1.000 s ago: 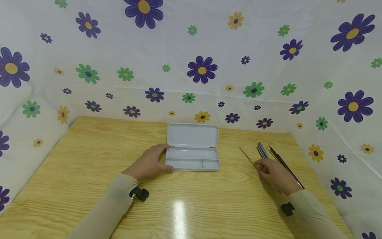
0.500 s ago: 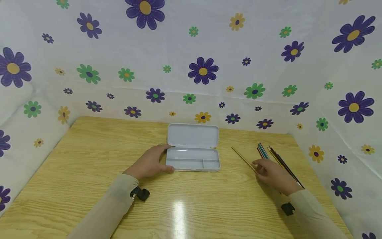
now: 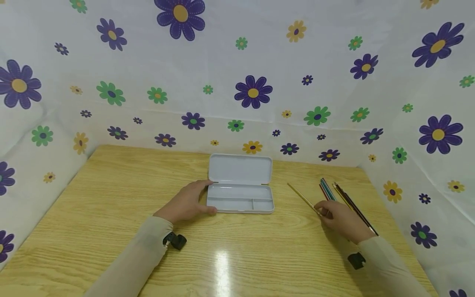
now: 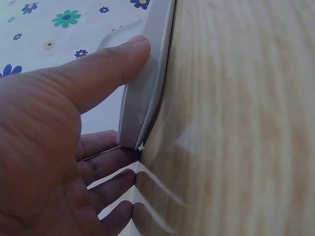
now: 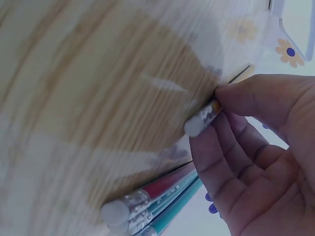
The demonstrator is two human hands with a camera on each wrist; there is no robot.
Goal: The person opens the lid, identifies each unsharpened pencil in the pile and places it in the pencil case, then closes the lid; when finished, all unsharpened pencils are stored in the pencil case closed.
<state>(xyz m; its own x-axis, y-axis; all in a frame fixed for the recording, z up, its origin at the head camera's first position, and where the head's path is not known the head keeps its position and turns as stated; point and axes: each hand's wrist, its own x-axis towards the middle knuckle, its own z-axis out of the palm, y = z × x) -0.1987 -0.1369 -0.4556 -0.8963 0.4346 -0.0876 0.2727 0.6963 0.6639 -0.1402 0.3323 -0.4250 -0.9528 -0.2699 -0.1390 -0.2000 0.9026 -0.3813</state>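
Observation:
A white pencil case (image 3: pixel 230 203) lies with its lid (image 3: pixel 240 169) folded back; dividers split its base into compartments. My left hand (image 3: pixel 187 202) holds the case's left end, thumb along the front side and fingers toward the back corner. In the left wrist view, the thumb (image 4: pixel 130 51) presses on the case wall (image 4: pixel 142 93). My right hand (image 3: pixel 343 220) pinches a yellow pencil (image 3: pixel 301 196) near its eraser end, its other end pointing away and to the left. The right wrist view shows the white eraser (image 5: pixel 194 127) sticking out past the thumb and fingers.
Beside the right hand lie red and green pencils (image 3: pixel 326 189), whose erasers show in the right wrist view. Dark and yellow pencils (image 3: pixel 354 206) lie further right. Flowered white cloth (image 3: pixel 148 62) walls the wooden table (image 3: pixel 130 177) at the back and sides.
The far end of the yellow pencil has swung to the left. My right hand has shifted only slightly; the left hand and the case stay in place.

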